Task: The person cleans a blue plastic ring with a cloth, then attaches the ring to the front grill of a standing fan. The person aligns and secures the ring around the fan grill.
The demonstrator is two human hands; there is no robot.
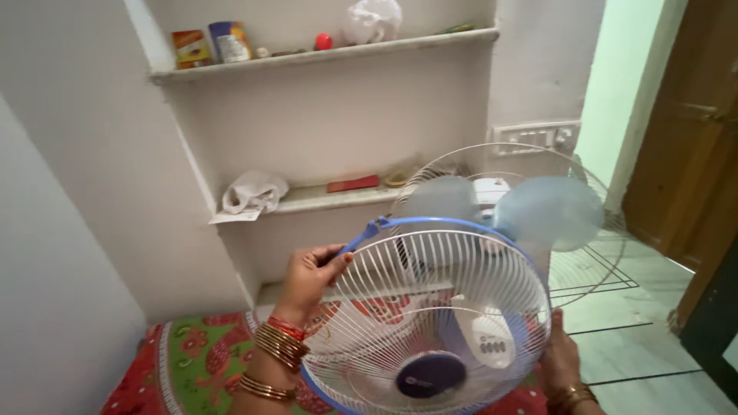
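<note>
Here, both hands hold the front grille [430, 307], a white wire guard with a blue rim and a dark round hub near its lower middle. Left hand [307, 277]: grip closed on the rim at its upper left, fingers curled over the blue band just below the clip [369, 229] that sticks up there. Bangles on that wrist. Right hand [560, 355]: at the grille's right edge, mostly hidden behind the wires; it seems to close on the rim, fingers not visible. Grille is tilted, spanning between the two hands. Behind it stands the fan [492, 338], with pale blue blades [546, 211] and rear guard [592, 261] bare, just beyond the grille's top. Patterned cloth [192, 361] below. Wall shelves [323, 55] behind carry tins and bags.
</note>
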